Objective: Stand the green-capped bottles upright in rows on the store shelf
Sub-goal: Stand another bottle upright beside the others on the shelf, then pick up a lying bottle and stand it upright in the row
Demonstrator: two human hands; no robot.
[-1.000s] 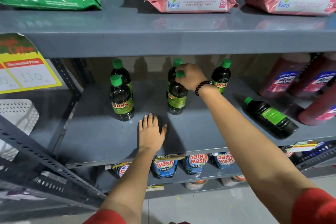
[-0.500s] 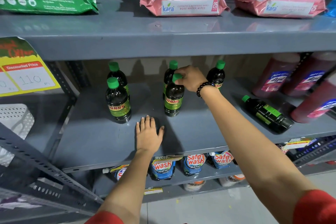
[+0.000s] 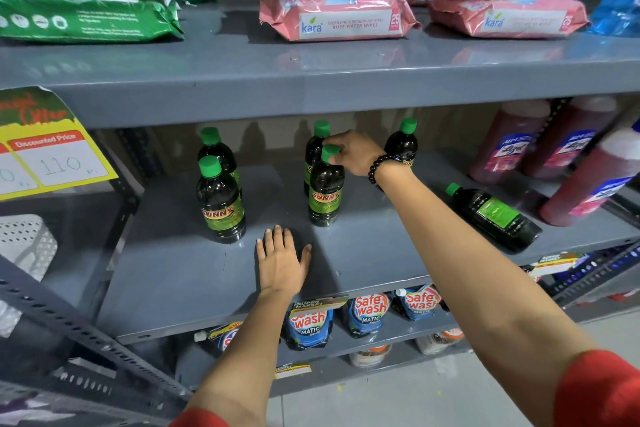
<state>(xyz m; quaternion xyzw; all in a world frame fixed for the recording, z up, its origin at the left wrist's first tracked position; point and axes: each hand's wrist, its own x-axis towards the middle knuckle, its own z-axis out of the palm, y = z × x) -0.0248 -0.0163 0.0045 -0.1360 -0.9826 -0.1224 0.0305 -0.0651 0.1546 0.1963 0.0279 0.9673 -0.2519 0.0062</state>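
Several dark bottles with green caps stand on the grey middle shelf (image 3: 194, 274). Two stand one behind the other at the left, the front left bottle (image 3: 220, 201) and the back left bottle (image 3: 215, 149). My right hand (image 3: 353, 152) pinches the cap of the front middle bottle (image 3: 326, 194), which stands upright in front of another bottle (image 3: 317, 139). A further upright bottle (image 3: 403, 142) stands behind my right wrist. One bottle lies on its side (image 3: 493, 215) at the right. My left hand (image 3: 281, 262) rests flat on the shelf, fingers apart, holding nothing.
Red bottles (image 3: 509, 146) lean at the shelf's right end. Pink wipe packs (image 3: 339, 15) and green packs (image 3: 86, 15) lie on the shelf above. Blue detergent pouches (image 3: 369, 312) fill the shelf below. A yellow price tag (image 3: 52, 156) hangs at left, above a white basket (image 3: 27, 239).
My right hand has stayed on the front middle bottle's cap, and the bottle's label has turned toward me. My left hand has not moved.
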